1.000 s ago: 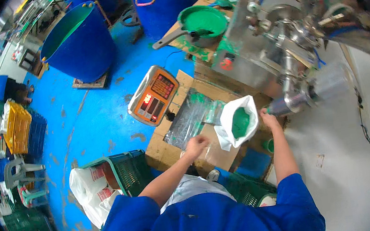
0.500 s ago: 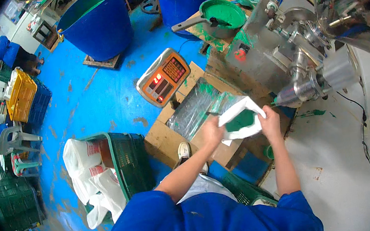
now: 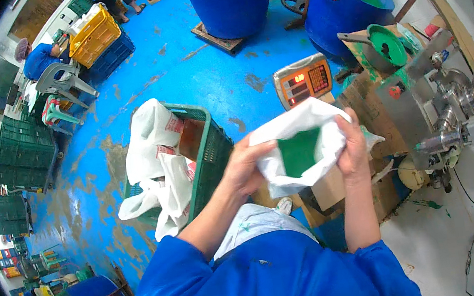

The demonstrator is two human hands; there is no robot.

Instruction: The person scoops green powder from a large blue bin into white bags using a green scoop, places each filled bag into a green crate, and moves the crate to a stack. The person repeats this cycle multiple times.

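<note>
A white plastic bag point(image 3: 287, 119) with its mouth spread wide is held up in front of me, and green paste or paint point(image 3: 301, 153) shows inside. My left hand point(image 3: 243, 168) grips the rim on the left side, thumb over the edge. On the opposite side, my right hand point(image 3: 353, 148) is closed on the rim. Just beyond the bag stands a scale display point(image 3: 304, 82) with lit red digits. To the left of my left arm, a green crate point(image 3: 208, 142) holds several white bags point(image 3: 150, 129) with red print.
A metal machine with a nozzle point(image 3: 435, 144) is at the right. Beside it a green-smeared pan point(image 3: 387, 46) rests on a cardboard-topped stand. Large blue tubs point(image 3: 231, 6) stand at the back. Two people in blue work at the far left, near a yellow crate point(image 3: 94, 38).
The bag has come away from the machine's nozzle and nearer to me, both hands still on its rim. My view has swung left, bringing the crate of bags closer to the middle.
</note>
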